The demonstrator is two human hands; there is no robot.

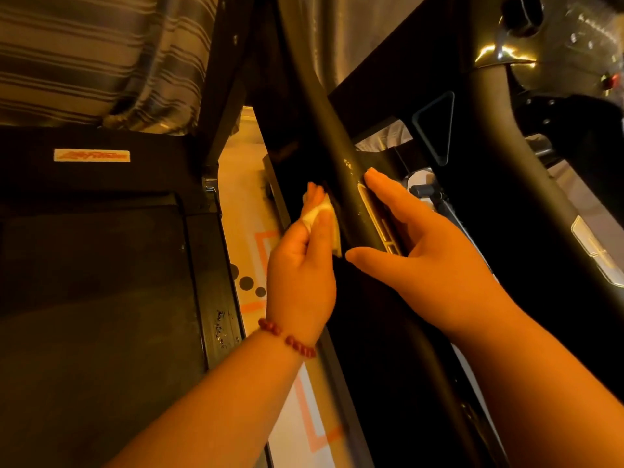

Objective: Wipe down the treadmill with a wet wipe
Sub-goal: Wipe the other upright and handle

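White wet wipe point(320, 216) pinched in the grip of my left hand point(300, 271), pressed to the black treadmill handrail point(332, 143). My right hand point(429, 255) lies straight-fingered, holding nothing, against the rail's other side.

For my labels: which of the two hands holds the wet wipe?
The left hand, wearing a red bead bracelet, pinches the wet wipe; the right hand rests open on the handrail.

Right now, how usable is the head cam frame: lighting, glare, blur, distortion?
Head view: dim, strong orange cast; treadmill belt nearly black, detail lost. Head view: hot glare on the shiny metal joint upper right. Head view: wide-angle bend at the edges; logo label too soft to read. Left hand, wet wipe and right hand at the handrail are fairly sharp.
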